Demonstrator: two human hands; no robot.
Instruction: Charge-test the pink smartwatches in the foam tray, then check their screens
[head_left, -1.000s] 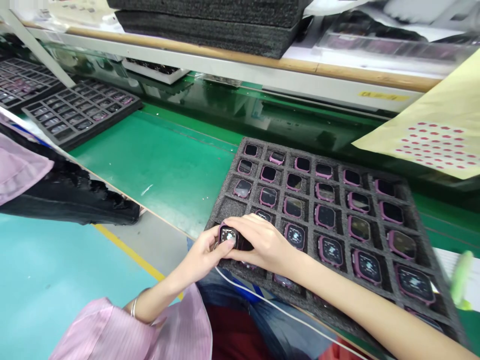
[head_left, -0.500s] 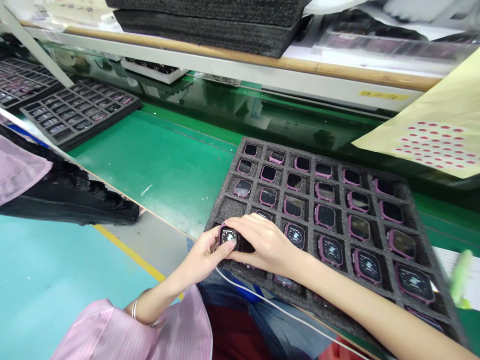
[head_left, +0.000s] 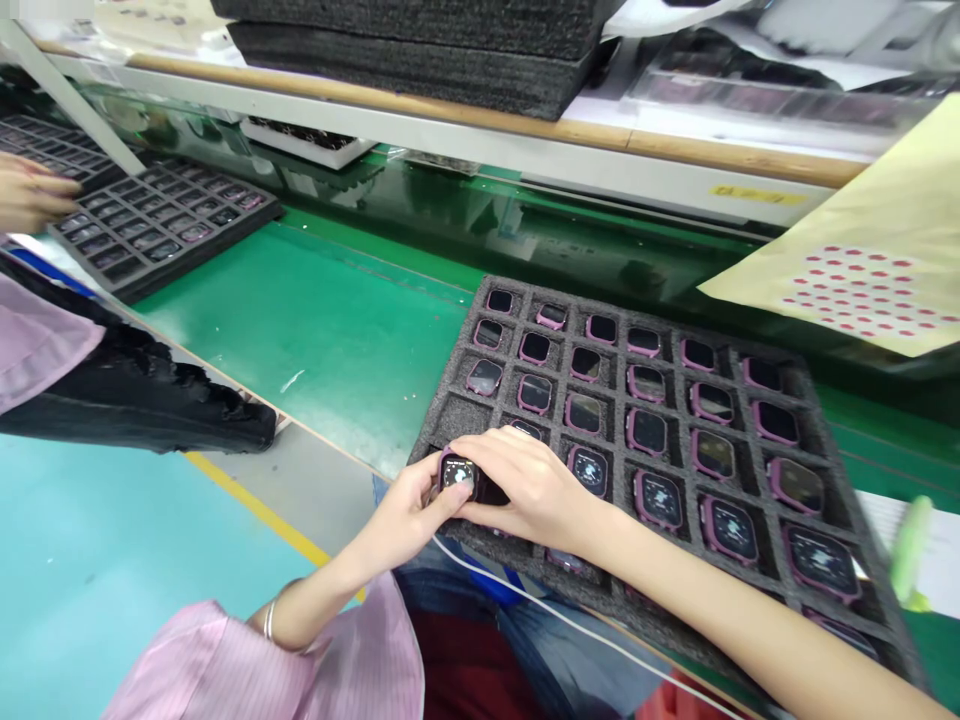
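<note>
Head view: left hand (head_left: 409,510) clamped on a watch (head_left: 456,472), thumb (head_left: 454,495) laid over the lit screen (head_left: 458,476); right hand (head_left: 529,490) closed around its far side, apparently steadying it face up. Watch sits over the near left corner of a foam tray (head_left: 559,395), whose separate compartments (head_left: 461,422) presumably prevent scratching. Yellow shelf label (head_left: 757,194) bears marks too blurred to read; screen lettering too small, no brand legible

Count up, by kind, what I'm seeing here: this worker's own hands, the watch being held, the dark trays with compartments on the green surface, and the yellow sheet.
Worker's hands: 2 (left hand, right hand)
Held watch: 1
Dark trays: 3 (near tray, left tray, far-left tray)
Yellow sheet: 1
Total: 7
</note>
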